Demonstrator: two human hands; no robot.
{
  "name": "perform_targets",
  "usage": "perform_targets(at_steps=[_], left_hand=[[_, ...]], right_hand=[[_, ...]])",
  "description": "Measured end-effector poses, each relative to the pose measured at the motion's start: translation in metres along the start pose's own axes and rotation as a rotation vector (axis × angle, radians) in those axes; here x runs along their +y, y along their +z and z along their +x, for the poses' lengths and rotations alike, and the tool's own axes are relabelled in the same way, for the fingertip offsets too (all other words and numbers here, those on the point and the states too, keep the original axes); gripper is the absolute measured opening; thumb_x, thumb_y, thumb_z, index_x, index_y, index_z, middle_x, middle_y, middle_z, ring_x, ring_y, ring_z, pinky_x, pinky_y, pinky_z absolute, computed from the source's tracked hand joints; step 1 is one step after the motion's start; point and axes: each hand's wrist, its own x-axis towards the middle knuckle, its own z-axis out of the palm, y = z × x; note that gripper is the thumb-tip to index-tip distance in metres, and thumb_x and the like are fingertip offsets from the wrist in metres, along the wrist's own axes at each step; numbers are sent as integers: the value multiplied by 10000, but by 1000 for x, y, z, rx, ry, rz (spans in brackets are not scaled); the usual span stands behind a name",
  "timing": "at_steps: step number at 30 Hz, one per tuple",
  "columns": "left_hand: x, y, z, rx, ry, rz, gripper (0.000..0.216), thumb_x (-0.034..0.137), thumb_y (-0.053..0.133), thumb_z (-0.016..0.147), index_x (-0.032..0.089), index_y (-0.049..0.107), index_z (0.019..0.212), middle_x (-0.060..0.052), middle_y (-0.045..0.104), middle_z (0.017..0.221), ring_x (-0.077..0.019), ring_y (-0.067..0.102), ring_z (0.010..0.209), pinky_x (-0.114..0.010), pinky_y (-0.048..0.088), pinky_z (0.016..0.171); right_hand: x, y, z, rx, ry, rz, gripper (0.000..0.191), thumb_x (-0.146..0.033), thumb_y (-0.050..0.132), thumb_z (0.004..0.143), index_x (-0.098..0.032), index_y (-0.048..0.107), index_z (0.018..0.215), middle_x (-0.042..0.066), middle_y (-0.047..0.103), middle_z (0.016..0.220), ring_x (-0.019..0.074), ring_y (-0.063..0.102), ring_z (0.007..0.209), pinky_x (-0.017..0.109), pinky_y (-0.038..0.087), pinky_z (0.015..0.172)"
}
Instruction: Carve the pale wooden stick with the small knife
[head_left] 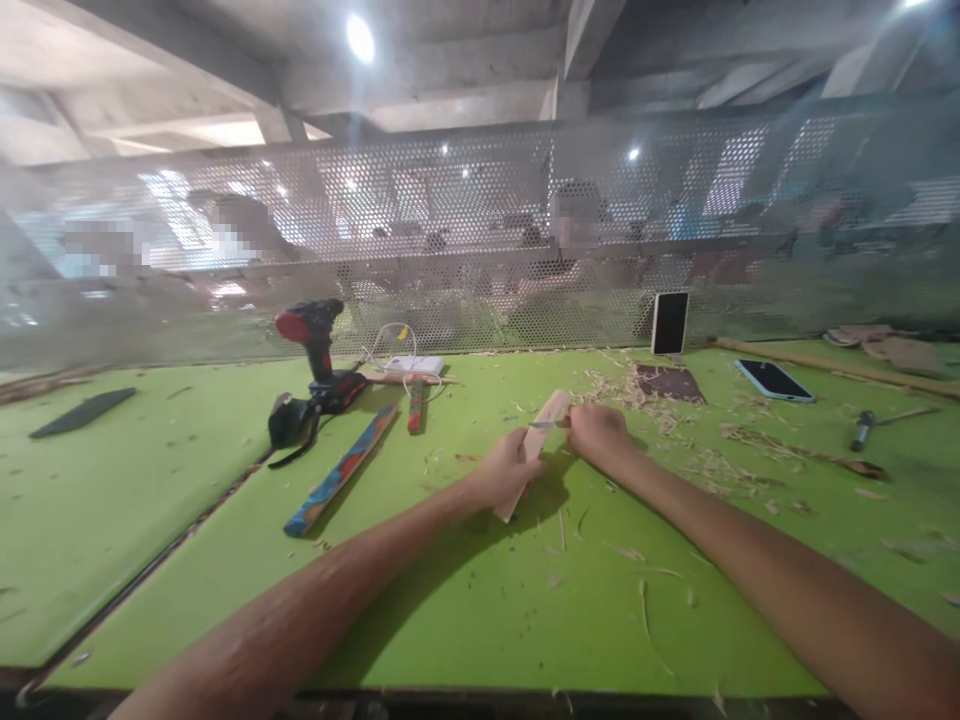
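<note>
A person's left hand [510, 468] grips a pale wooden strip [555, 404] as the right hand [597, 432] clasps a small knife [548, 424] across it, above a green tabletop [517, 630] littered with curled shavings [660, 412].

Bare arms on both sides here, left forearm [330, 580] and right forearm [720, 525], each broadest by the near edge of the bench [525, 630], and look how smoothly they taper to slim wrists [459, 496]! Left hand [501, 470] bare, right hand [600, 432] bare too!
</note>
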Motion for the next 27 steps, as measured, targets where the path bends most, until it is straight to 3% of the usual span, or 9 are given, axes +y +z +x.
perform_targets(at_steps=[6,15,22,27], left_hand=[[2,-1,-3,-50,-6,54,310,224,734,968,155,602,1240,31,616,757,-139,597,565,-251,447,483],[-3,0,2,-10,-47,-38,316,179,716,976,144,567,1253,43,621,691,-159,617,546,-257,448,484],[-5,1,5,0,-9,-48,226,163,707,956,177,562,1128,59,616,682,-133,579,504,-247,467,473],[1,0,0,1,-10,-23,213,156,688,971,160,593,1161,56,607,671,-151,598,522,-262,473,489]], right_hand=[[22,-5,6,-24,101,63,371,-199,485,1054,-131,845,995,123,694,711,244,671,574,376,544,572],[-23,-2,-16,-105,-66,-29,366,-163,463,1056,-149,804,924,157,747,796,274,733,708,358,572,632],[-21,-11,-14,-88,-70,-96,320,-83,510,1018,-136,814,930,163,769,807,274,760,740,346,585,682],[-18,-12,-11,-48,-51,-65,225,-80,605,963,-143,815,910,164,748,796,306,753,763,383,595,692]])
